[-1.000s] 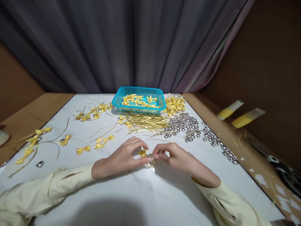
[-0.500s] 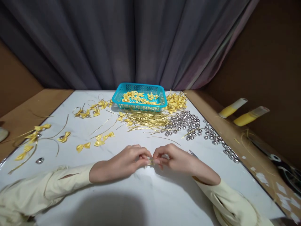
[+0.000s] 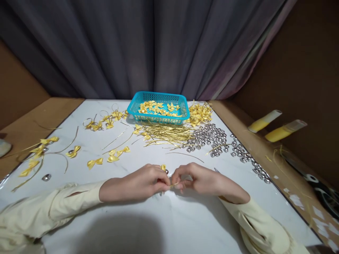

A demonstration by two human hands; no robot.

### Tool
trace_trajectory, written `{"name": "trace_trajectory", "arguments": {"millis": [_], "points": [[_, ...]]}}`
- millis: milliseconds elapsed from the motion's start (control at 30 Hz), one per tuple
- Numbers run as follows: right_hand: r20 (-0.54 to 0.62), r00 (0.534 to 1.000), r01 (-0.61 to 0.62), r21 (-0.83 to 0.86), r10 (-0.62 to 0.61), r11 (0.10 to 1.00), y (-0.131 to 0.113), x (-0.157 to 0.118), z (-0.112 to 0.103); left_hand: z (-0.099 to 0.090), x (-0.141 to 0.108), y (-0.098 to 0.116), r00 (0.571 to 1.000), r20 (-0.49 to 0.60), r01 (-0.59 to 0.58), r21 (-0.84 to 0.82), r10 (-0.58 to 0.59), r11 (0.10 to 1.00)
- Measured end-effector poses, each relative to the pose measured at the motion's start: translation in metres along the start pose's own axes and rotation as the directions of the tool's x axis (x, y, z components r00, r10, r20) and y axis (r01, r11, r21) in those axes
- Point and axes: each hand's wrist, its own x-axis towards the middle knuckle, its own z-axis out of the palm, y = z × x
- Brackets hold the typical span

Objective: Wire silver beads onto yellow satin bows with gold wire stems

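My left hand [image 3: 148, 181] and my right hand [image 3: 193, 179] meet over the middle of the white table, fingertips pinched close together. A short piece of gold cord [image 3: 174, 185] runs between the two pinches. Just behind my left fingertips shows a small yellow bow [image 3: 163, 167] with a silver bead by it, partly covered by the fingers. Beyond the hands lies a bundle of gold cords [image 3: 166, 133]. Several silver heart-shaped beads [image 3: 209, 135] are heaped to the right of it.
A blue basket [image 3: 159, 120] holding yellow bows stands at the back, a pile of bows [image 3: 200, 113] beside it. Finished-looking bows with cords [image 3: 38, 151] lie at left. Scissors [image 3: 312, 179] and two yellow-filled tubes [image 3: 286, 131] are on the right.
My fingertips have shifted slightly, and the cord now shows between them. The yellow bow and bead have come into sight behind my left fingers. The camera view has moved a little.
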Motion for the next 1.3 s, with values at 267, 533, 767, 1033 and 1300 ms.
{"name": "trace_trajectory", "arguments": {"millis": [267,533,767,1033,1300], "points": [[-0.045,0.998,0.032,-0.095,-0.036,0.995,0.001,-0.001,0.004,-0.002,0.001,0.002,1.000,0.014,0.026,0.027,-0.026,0.999],[-0.082,0.995,0.052,-0.140,-0.064,0.989,0.000,0.000,0.006,0.001,0.002,-0.001,1.000,-0.015,0.013,0.047,-0.012,0.999],[-0.120,0.989,0.060,-0.182,-0.083,0.981,-0.002,0.001,0.009,0.000,0.000,0.001,0.999,-0.010,0.051,0.032,-0.051,0.998],[-0.131,0.986,0.076,-0.211,-0.105,0.975,-0.005,0.002,0.008,-0.005,0.000,0.001,0.993,0.033,0.117,-0.096,-0.114,0.988],[-0.122,0.990,0.049,-0.188,-0.073,0.981,-0.008,0.000,0.009,-0.005,0.001,0.002,0.994,0.041,0.103,-0.076,-0.100,0.992]]}}
